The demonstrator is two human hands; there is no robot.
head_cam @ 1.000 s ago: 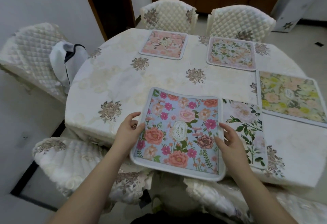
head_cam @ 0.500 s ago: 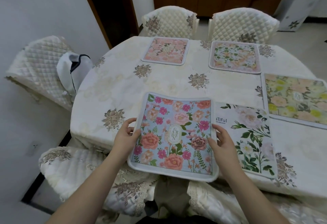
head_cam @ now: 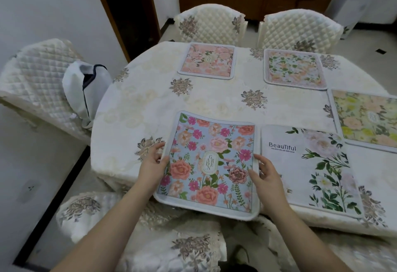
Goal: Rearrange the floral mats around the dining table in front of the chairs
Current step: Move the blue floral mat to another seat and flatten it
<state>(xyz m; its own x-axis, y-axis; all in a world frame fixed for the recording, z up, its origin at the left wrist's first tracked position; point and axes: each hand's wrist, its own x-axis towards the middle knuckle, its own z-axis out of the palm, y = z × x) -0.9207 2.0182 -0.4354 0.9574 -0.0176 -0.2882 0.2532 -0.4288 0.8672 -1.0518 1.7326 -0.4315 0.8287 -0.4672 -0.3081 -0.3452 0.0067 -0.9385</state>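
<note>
Both hands grip the blue floral mat (head_cam: pixel 209 164) by its sides, left hand (head_cam: pixel 151 164) and right hand (head_cam: pixel 267 177) clamped on opposite edges. Since a second ago it has slid left off the white "Beautiful" mat (head_cam: pixel 309 170), now just beside it, near edge overhanging the tabletop (head_cam: pixel 150 108); it likely needs only squaring before the near chair (head_cam: pixel 150 228).

I grip blue mat (head_cam: pixel 211 165) by both side edges, left hand (head_cam: pixel 152 164) at 9 o'clock, right hand (head_cam: pixel 266 177) at 3; its near edge overhangs table (head_cam: pixel 214 102). White mat (head_cam: pixel 309 168) just beside, at 3 o'clock.
</note>
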